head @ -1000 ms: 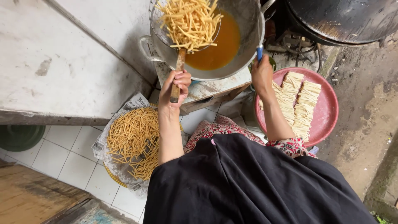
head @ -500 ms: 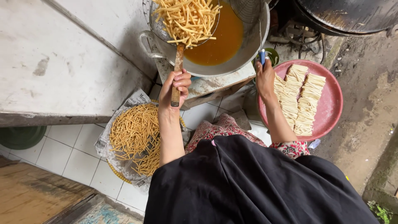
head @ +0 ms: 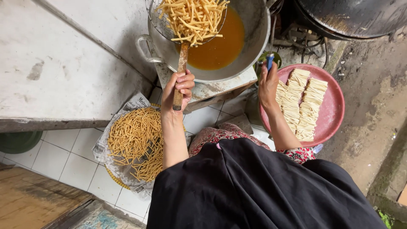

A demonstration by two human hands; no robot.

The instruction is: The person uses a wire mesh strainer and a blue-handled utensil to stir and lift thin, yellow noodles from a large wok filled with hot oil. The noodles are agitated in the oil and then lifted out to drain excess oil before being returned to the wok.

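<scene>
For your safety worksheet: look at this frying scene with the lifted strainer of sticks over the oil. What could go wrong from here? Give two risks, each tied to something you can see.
1. The left hand holds the loaded strainer over the wok of oil; sticks dropping off its edge could splash hot oil.
2. The tray of fried sticks sits on newspaper on the floor close below the wok, so dripping oil might soak the paper.

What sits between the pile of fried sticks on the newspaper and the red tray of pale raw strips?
In the head view, the person's patterned lap and white floor tiles lie between the fried sticks and red tray.
</scene>
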